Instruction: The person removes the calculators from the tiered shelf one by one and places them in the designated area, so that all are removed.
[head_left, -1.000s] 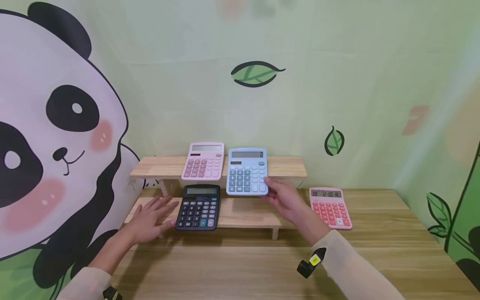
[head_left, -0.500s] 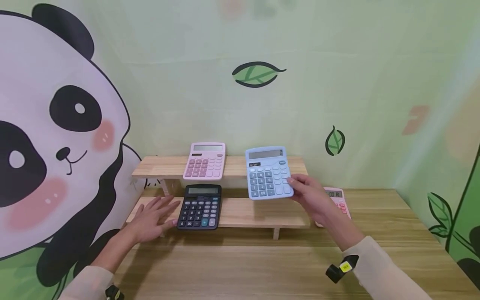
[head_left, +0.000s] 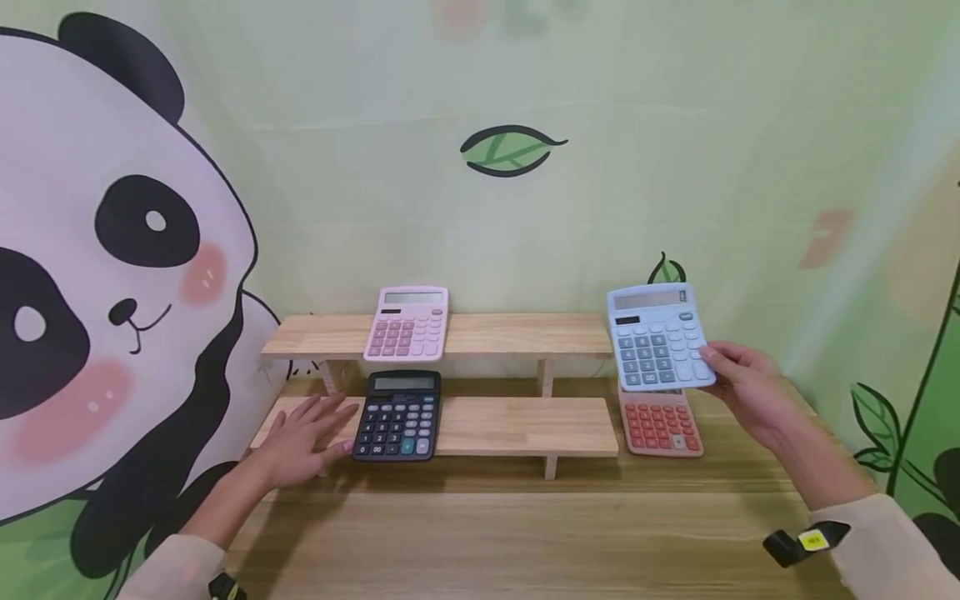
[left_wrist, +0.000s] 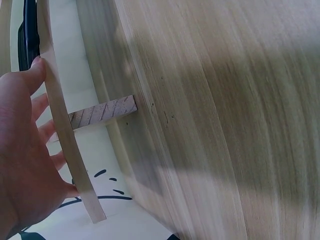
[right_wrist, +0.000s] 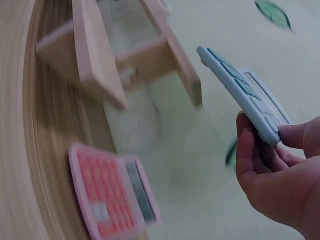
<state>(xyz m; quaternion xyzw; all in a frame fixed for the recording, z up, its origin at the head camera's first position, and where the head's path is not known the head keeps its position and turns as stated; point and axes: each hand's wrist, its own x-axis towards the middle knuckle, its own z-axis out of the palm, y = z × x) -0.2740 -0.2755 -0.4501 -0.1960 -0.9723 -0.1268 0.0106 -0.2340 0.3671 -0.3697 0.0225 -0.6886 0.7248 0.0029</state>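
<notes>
At the lower right corner, my right hand (head_left: 750, 396) pinches a light blue calculator (head_left: 658, 337), thumb on the front and fingers behind. The right wrist view shows this blue calculator (right_wrist: 245, 92) tilted and held up in the air. In the head view it overlaps the top of a pink calculator with red keys (head_left: 663, 427), which lies on the table. My left hand (head_left: 300, 442) rests with fingers spread on the left end of the lower shelf (head_left: 517, 425). Its thumb tip is right at the lower left edge of a black calculator (head_left: 397, 417) leaning there.
A light pink calculator (head_left: 407, 323) leans on the upper wooden shelf (head_left: 525, 333), left of its middle. The two-step rack stands on a wood-grain table (head_left: 480, 533) against a green backdrop (head_left: 360, 192) printed with a panda and leaves.
My right hand has carried the blue calculator from in front of the rack to the right, over the red-keyed one. The left hand has stayed in place.
</notes>
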